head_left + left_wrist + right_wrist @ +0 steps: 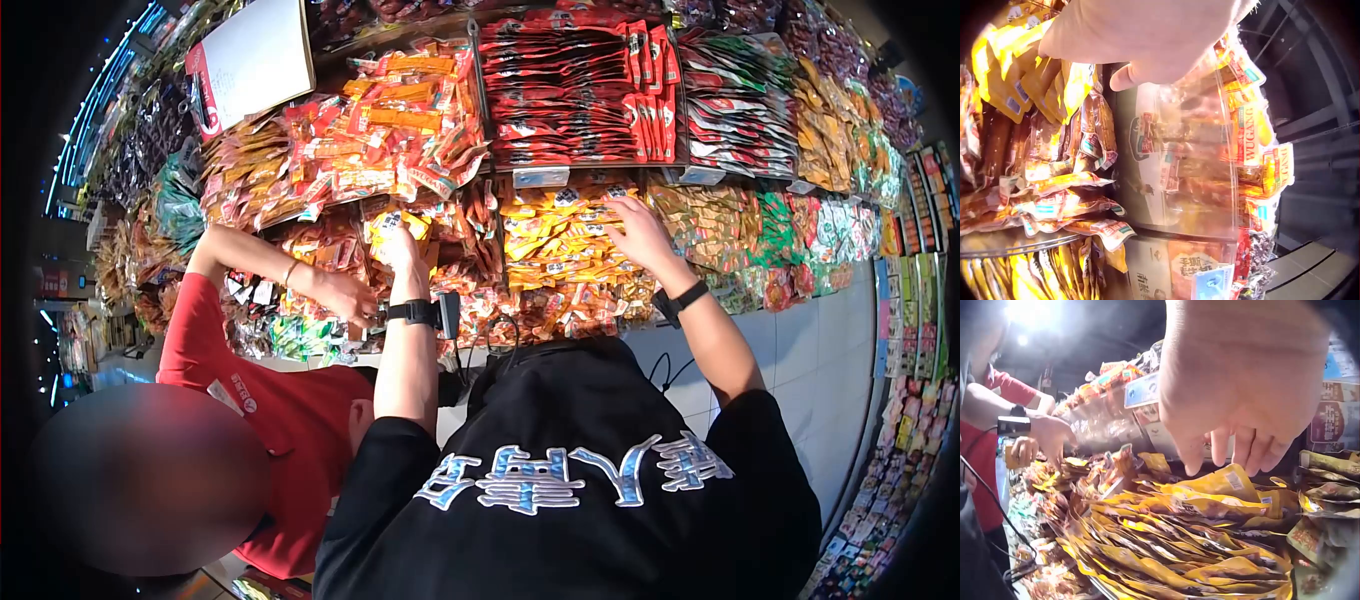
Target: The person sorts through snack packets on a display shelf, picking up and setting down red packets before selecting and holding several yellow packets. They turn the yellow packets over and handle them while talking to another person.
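Note:
My left hand (pixel 405 252) grips several yellow snack packets (pixel 1029 69) over a section of reddish-brown vacuum-packed snacks (pixel 1041 144); its thumb shows in the left wrist view. To the right, my right hand (pixel 642 235) is over a dense row of yellow packets (pixel 1179 540). In the right wrist view its fingertips (pixel 1252 464) point down at the top of an upper yellow packet (pixel 1222 484), with the fingers loosely bent and not wrapped round it.
On the left a person in a red shirt (pixel 300 410) reaches a hand (pixel 345 295) toward the display beside my left arm. Behind are red packets (pixel 575 95), orange-wrapped snacks (pixel 400 115) and a white sign board (pixel 255 65). A clear divider (pixel 1179 156) stands near my left hand.

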`<move>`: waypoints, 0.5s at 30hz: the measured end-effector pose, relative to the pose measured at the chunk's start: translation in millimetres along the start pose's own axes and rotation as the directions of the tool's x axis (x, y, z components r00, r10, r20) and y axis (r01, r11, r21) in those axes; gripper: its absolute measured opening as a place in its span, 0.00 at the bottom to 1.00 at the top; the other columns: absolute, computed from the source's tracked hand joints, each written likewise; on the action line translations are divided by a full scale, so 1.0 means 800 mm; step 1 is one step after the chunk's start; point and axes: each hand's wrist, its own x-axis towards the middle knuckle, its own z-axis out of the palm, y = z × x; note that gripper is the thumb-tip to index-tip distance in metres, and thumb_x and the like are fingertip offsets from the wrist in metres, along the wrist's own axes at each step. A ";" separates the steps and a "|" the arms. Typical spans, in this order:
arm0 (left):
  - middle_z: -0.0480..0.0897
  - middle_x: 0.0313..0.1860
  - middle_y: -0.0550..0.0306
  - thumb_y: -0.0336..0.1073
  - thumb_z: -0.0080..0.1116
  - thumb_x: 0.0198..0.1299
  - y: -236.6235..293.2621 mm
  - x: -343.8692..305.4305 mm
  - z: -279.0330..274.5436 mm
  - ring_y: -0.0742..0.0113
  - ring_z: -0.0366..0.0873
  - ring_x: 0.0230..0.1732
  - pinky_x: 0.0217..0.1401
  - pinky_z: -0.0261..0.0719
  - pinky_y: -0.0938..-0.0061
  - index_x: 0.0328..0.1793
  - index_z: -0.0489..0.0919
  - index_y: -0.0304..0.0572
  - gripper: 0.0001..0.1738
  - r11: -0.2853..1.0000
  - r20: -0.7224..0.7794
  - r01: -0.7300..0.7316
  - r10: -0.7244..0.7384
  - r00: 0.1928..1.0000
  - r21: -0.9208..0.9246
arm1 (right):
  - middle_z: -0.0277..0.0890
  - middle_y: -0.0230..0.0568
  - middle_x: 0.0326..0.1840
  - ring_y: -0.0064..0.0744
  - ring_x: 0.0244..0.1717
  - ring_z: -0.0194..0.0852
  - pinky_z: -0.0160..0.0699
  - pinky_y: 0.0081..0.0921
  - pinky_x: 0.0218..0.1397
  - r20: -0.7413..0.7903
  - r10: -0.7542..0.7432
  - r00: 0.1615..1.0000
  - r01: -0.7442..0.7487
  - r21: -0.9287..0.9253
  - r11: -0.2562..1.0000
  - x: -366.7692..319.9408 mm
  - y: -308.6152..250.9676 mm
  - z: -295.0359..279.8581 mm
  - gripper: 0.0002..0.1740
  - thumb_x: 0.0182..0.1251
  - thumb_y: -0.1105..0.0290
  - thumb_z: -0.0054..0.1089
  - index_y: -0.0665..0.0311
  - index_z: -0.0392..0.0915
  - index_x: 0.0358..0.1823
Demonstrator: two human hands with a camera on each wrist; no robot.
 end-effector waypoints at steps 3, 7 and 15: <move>0.81 0.56 0.49 0.47 0.56 0.61 0.031 -0.077 -0.044 0.61 0.75 0.55 0.58 0.70 0.66 0.57 0.82 0.37 0.24 0.928 0.042 0.044 -0.030 0.999 -0.369 | 0.74 0.46 0.56 0.47 0.62 0.71 0.71 0.39 0.66 0.125 -0.046 0.991 0.062 -0.126 0.990 0.011 0.009 0.005 0.23 0.61 0.65 0.63 0.64 0.77 0.58; 0.79 0.60 0.48 0.42 0.63 0.59 -0.018 -0.041 -0.014 0.60 0.74 0.59 0.63 0.69 0.66 0.61 0.76 0.33 0.27 0.903 -0.042 -0.087 0.076 0.996 -0.421 | 0.75 0.42 0.52 0.45 0.60 0.72 0.72 0.40 0.64 0.175 -0.098 0.980 0.119 -0.115 0.986 0.023 0.012 0.005 0.21 0.61 0.64 0.64 0.63 0.79 0.54; 0.75 0.63 0.49 0.30 0.58 0.64 -0.005 -0.181 -0.066 0.60 0.76 0.59 0.65 0.73 0.69 0.66 0.71 0.33 0.24 0.835 0.200 -0.095 0.238 0.950 -0.541 | 0.77 0.42 0.51 0.47 0.58 0.73 0.73 0.40 0.62 0.152 -0.145 0.978 0.157 -0.072 0.985 0.053 0.020 0.006 0.23 0.64 0.53 0.63 0.64 0.82 0.50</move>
